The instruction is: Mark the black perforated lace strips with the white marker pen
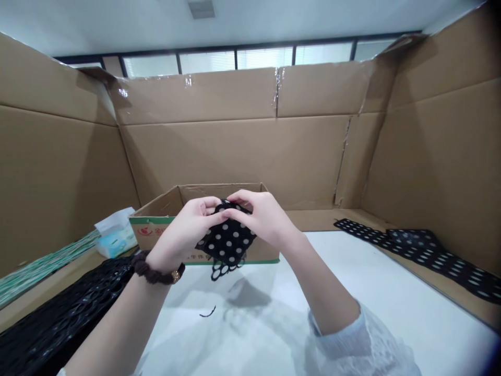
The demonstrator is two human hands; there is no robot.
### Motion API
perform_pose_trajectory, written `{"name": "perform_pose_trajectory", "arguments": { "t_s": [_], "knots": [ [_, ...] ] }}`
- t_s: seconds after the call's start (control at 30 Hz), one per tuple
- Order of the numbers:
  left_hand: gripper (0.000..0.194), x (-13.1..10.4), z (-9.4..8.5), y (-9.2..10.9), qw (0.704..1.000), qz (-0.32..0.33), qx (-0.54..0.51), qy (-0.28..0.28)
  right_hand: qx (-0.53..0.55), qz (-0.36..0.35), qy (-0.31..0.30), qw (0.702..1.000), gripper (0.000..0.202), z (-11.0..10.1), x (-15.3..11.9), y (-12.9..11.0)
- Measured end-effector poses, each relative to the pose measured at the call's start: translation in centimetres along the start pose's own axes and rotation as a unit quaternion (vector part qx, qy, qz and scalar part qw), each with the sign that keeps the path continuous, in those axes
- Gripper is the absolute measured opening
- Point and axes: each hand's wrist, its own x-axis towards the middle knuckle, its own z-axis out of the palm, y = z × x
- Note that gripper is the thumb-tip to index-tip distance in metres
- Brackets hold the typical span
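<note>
A black fabric piece with white polka dots (228, 243) hangs from both hands above the white table, in front of an open cardboard box. My left hand (191, 224) pinches its upper left edge, and my right hand (260, 214) pinches its upper right edge. The fingertips nearly meet at the top of the cloth. From its lower edge dangles a strip of black loops (221, 270). A short black scrap (208, 313) lies on the white table (235, 344) below.
Behind the hands stands the cardboard box (152, 228). At left are black mesh material (74, 303), a tissue pack (116, 240) and green-white strands (50, 269). Dotted black strips (415, 250) lie at right. Tall cardboard walls (235, 156) surround the table.
</note>
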Motion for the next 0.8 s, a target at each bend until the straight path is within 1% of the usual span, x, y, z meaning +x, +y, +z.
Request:
{"name": "perform_pose_trajectory", "arguments": {
  "t_s": [0.1, 0.2, 0.3, 0.4, 0.47, 0.57, 0.63, 0.67, 0.7, 0.73, 0.77, 0.8],
  "knots": [
    [0.016, 0.2, 0.0, -0.2, 0.999, 0.008, 0.034, -0.009, 0.012, 0.023, 0.001, 1.000, 0.020, 0.3, 0.2, 0.6],
    [0.014, 0.3, 0.2, -0.4, 0.998, 0.029, 0.050, -0.013, 0.021, 0.018, -0.002, 1.000, 0.020, 0.3, 0.3, 1.0],
    [0.017, 0.4, 0.4, -0.5, 0.998, 0.040, 0.046, -0.017, 0.009, -0.001, -0.004, 1.000, 0.023, 0.2, 0.3, 1.2],
    [0.016, 0.7, 0.6, -0.8, 0.998, 0.046, 0.036, -0.033, -0.009, 0.005, -0.009, 1.000, 0.023, 0.3, 0.3, 1.4],
    [0.016, 0.9, 0.8, -0.9, 0.997, 0.047, 0.028, -0.050, -0.016, 0.021, 0.015, 1.000, 0.022, 0.4, 0.4, 1.7],
    [0.020, 0.9, 0.9, -1.0, 0.997, 0.040, 0.026, -0.064, 0.008, 0.045, 0.083, 0.995, 0.023, -0.2, 0.5, 2.5],
    [0.024, 0.8, 0.7, -1.0, 0.996, 0.025, 0.049, -0.065, 0.032, 0.065, 0.166, 0.983, 0.024, -1.3, 0.6, 3.3],
    [0.025, 0.7, 0.6, -1.0, 0.996, 0.010, 0.065, -0.068, 0.034, 0.080, 0.230, 0.969, 0.024, -2.0, 0.6, 3.8],
    [0.024, 0.6, 0.4, -1.1, 0.994, -0.008, 0.078, -0.071, 0.034, 0.103, 0.312, 0.944, 0.026, -2.8, 0.6, 4.3],
    [0.024, 0.5, 0.2, -1.2, 0.993, -0.028, 0.085, -0.072, 0.038, 0.120, 0.373, 0.919, 0.029, -3.4, 0.6, 4.8],
    [0.024, 0.4, 0.0, -1.3, 0.993, -0.045, 0.082, -0.069, 0.035, 0.123, 0.400, 0.908, 0.029, -3.9, 0.6, 5.2],
    [0.025, 0.4, -0.1, -1.4, 0.994, -0.058, 0.070, -0.061, 0.033, 0.121, 0.396, 0.910, 0.028, -4.1, 0.6, 5.6]
  ]
}}
